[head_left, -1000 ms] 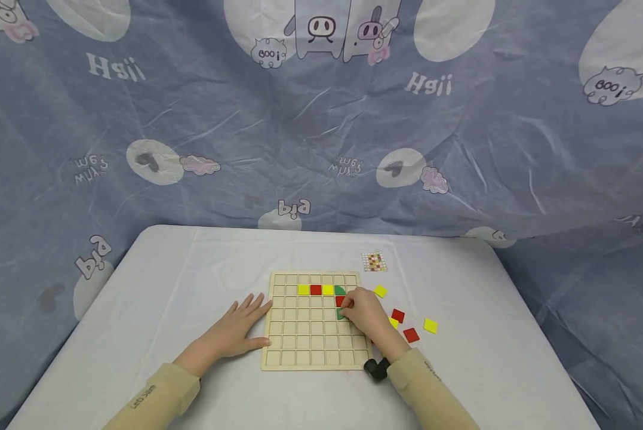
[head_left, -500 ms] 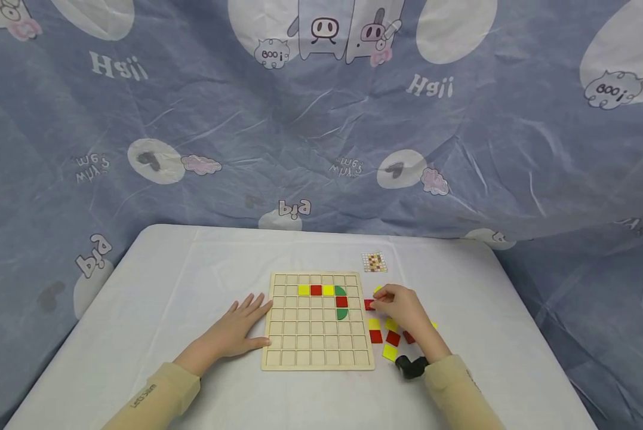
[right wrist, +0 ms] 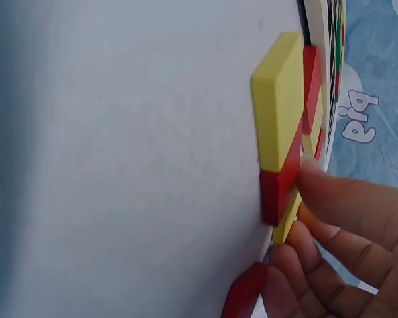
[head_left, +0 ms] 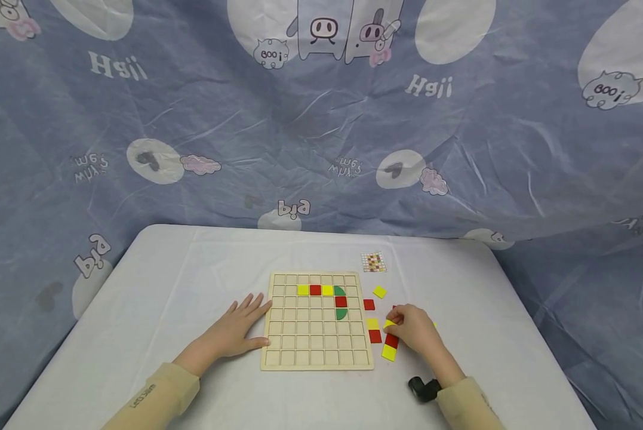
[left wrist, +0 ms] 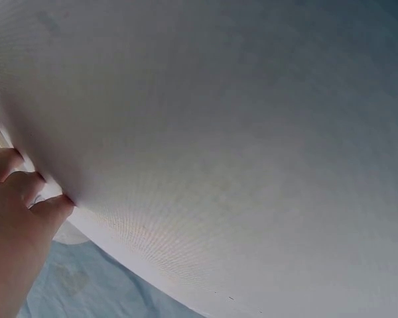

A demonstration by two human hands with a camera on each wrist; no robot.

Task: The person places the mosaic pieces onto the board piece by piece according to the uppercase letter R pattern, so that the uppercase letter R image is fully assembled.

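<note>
My left hand (head_left: 234,333) lies spread with straight fingers, touching the left edge of a wooden grid board (head_left: 304,328). In the board's grid sit a yellow, a red and a yellow square tile, a green quarter-round piece (head_left: 340,291), a red tile (head_left: 341,302) and another green piece (head_left: 341,313). Right of the board, my right hand (head_left: 415,328) pinches a yellow square tile (head_left: 389,323) between thumb and fingers. In the right wrist view that yellow tile (right wrist: 287,220) is partly hidden by the fingers, beside a red tile (right wrist: 282,182) and another yellow tile (right wrist: 278,99).
Loose tiles lie right of the board: a yellow tile (head_left: 380,292), a red tile (head_left: 369,304), a yellow tile (head_left: 373,323) touching a red tile (head_left: 375,336), and others partly under the hand. A small pattern card (head_left: 374,261) lies behind. A black device (head_left: 424,389) hangs at the right wrist.
My right hand has left the green piece on the board, passed a red tile now lying beside the board, and moved right and nearer to a yellow tile. My left hand stays put.
</note>
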